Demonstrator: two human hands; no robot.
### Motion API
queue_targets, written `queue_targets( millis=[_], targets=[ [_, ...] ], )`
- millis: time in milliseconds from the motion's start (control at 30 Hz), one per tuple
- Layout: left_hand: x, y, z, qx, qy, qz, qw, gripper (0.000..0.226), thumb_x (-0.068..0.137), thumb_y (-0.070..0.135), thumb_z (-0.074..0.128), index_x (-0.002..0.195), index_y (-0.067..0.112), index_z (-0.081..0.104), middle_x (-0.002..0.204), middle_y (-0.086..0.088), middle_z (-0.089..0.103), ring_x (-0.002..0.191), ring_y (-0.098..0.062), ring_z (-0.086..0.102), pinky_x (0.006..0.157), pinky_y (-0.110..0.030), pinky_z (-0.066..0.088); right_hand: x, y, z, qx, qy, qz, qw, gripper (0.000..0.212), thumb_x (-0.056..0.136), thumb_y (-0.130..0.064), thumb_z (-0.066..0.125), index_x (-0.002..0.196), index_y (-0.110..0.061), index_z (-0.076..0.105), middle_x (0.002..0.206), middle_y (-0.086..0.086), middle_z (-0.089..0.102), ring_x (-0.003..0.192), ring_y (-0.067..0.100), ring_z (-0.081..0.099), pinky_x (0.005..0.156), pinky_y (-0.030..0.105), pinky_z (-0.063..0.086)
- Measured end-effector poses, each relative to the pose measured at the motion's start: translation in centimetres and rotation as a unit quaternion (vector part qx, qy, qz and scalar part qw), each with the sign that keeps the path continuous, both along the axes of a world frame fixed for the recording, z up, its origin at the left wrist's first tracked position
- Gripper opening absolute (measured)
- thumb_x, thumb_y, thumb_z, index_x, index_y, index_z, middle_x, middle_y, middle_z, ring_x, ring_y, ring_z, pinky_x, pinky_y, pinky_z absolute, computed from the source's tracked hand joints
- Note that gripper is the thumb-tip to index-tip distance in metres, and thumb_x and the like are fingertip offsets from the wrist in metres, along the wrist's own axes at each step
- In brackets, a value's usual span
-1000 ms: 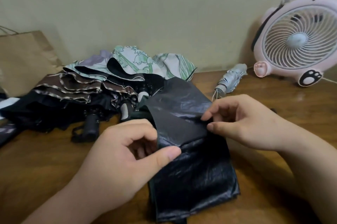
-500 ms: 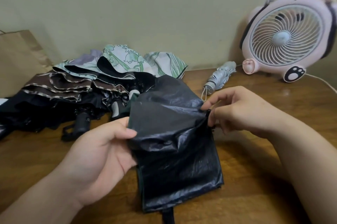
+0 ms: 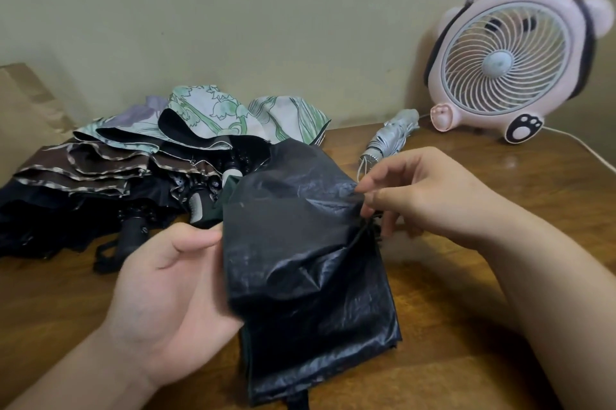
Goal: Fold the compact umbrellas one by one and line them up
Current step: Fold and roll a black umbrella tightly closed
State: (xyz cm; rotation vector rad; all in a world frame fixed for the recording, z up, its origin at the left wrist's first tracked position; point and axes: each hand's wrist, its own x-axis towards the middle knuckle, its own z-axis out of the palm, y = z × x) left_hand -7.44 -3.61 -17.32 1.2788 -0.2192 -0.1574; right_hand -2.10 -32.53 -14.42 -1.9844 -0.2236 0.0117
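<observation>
A black compact umbrella (image 3: pixel 310 263) with glossy, crumpled fabric sits between my hands above the wooden table (image 3: pixel 500 209). My left hand (image 3: pixel 170 296) holds its left side, palm up, thumb at the fabric's edge and fingers hidden underneath. My right hand (image 3: pixel 423 192) pinches a fold of fabric at the umbrella's upper right edge, near a rib tip. A folded silver umbrella (image 3: pixel 390 139) lies on the table behind my right hand.
A heap of unfolded umbrellas (image 3: pixel 133 159), floral green, brown-trimmed and black, fills the table's back left. A pink desk fan (image 3: pixel 510 56) with a white cord stands at the back right by the wall. A brown paper bag (image 3: pixel 23 116) is at the far left.
My left hand opened from a curled grip on the fabric's front to a palm-up hold at its left side. The right hand shifted its pinch to the right edge, and the fabric spread wider.
</observation>
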Motion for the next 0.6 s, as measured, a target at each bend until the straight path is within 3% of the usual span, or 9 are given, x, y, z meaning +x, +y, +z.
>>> queue_targets(
  millis=[67, 133, 167, 233, 367, 433, 500, 567, 600],
  targets=[
    [0.0, -0.9, 0.2, -0.045, 0.02, -0.084, 0.995, 0.054, 0.109, 0.018, 0.034, 0.156, -0.007, 0.023, 0.158, -0.034, 0.031, 0.146, -0.048, 0.03, 0.125, -0.056, 0.015, -0.2, -0.1, 0.2, -0.005, -0.001, 0.019, 1.0, 0.009, 0.091, 0.0, 0.066, 0.094, -0.005, 0.072, 0.077, 0.01, 0.076, 0.056, 0.028, 0.067, 0.044, 0.025, 0.039],
    [0.3, -2.2, -1.3, -0.069, 0.068, -0.216, 0.972, 0.054, 0.095, 0.015, 0.07, 0.144, 0.003, 0.053, 0.148, -0.029, 0.051, 0.137, -0.043, 0.051, 0.111, -0.05, 0.045, -0.5, 0.0, 0.4, -0.021, 0.011, 0.054, 0.998, 0.009, 0.091, 0.0, 0.066, 0.096, -0.005, 0.072, 0.078, 0.011, 0.077, 0.058, 0.03, 0.069, 0.044, 0.026, 0.04],
    [0.2, -2.3, -1.4, -0.026, 0.037, -0.182, 0.982, 0.051, 0.085, 0.012, 0.08, 0.134, 0.009, 0.065, 0.139, -0.024, 0.061, 0.13, -0.039, 0.059, 0.102, -0.043, 0.053, -0.6, 0.0, 0.3, -0.033, 0.019, 0.069, 0.997, 0.009, 0.091, 0.0, 0.066, 0.096, -0.005, 0.072, 0.078, 0.011, 0.077, 0.058, 0.03, 0.069, 0.044, 0.026, 0.041],
    [-0.3, -3.2, -1.3, 0.039, 0.004, -0.147, 0.988, 0.039, 0.082, 0.009, 0.077, 0.121, 0.015, 0.074, 0.131, -0.017, 0.069, 0.124, -0.034, 0.065, 0.098, -0.035, 0.056, -0.8, 0.2, 0.3, -0.057, 0.034, 0.091, 0.994, 0.01, 0.092, -0.002, 0.067, 0.098, -0.008, 0.072, 0.08, 0.011, 0.077, 0.059, 0.03, 0.071, 0.043, 0.026, 0.043],
    [-0.4, -3.4, -1.2, -0.012, 0.053, -0.07, 0.996, 0.037, 0.082, 0.014, 0.065, 0.117, 0.012, 0.076, 0.129, -0.017, 0.07, 0.12, -0.034, 0.067, 0.097, -0.039, 0.055, -1.1, 0.2, 0.5, -0.055, 0.049, 0.106, 0.992, 0.016, 0.092, -0.004, 0.067, 0.104, -0.013, 0.072, 0.085, 0.009, 0.079, 0.064, 0.034, 0.074, 0.044, 0.026, 0.043],
    [-0.1, -2.9, -1.0, -0.061, 0.056, -0.105, 0.991, 0.041, 0.094, 0.013, 0.06, 0.134, 0.006, 0.065, 0.143, -0.023, 0.059, 0.132, -0.04, 0.057, 0.107, -0.049, 0.048, -1.3, 0.2, 0.7, -0.045, 0.057, 0.125, 0.99, 0.024, 0.091, -0.003, 0.067, 0.109, -0.018, 0.072, 0.09, 0.007, 0.079, 0.065, 0.033, 0.074, 0.042, 0.024, 0.042],
    [0.0, -3.1, -0.7, -0.113, 0.095, -0.146, 0.978, 0.047, 0.112, 0.015, 0.035, 0.156, -0.002, 0.033, 0.161, -0.031, 0.03, 0.15, -0.047, 0.028, 0.123, -0.057, 0.021, -1.5, 0.3, 0.7, -0.013, 0.066, 0.151, 0.986, 0.035, 0.091, 0.001, 0.066, 0.118, -0.021, 0.07, 0.098, 0.005, 0.079, 0.063, 0.03, 0.074, 0.04, 0.022, 0.041],
    [-0.4, -2.5, -0.6, -0.157, 0.153, -0.128, 0.967, 0.051, 0.115, 0.018, 0.006, 0.159, -0.006, 0.002, 0.165, -0.035, 0.002, 0.154, -0.049, -0.001, 0.125, -0.055, -0.009, -1.7, 0.5, 0.7, 0.024, 0.071, 0.172, 0.982, 0.048, 0.091, 0.003, 0.065, 0.129, -0.026, 0.064, 0.106, 0.003, 0.079, 0.059, 0.027, 0.073, 0.038, 0.022, 0.039],
    [-0.2, -2.4, -0.9, -0.179, 0.176, -0.148, 0.957, 0.052, 0.114, 0.02, 0.003, 0.159, -0.007, -0.003, 0.165, -0.034, -0.002, 0.153, -0.048, -0.005, 0.124, -0.054, -0.013, -1.8, 0.7, 0.6, 0.035, 0.07, 0.178, 0.981, 0.053, 0.091, 0.003, 0.065, 0.133, -0.029, 0.061, 0.108, 0.002, 0.078, 0.057, 0.026, 0.072, 0.038, 0.023, 0.038]
  ],
)
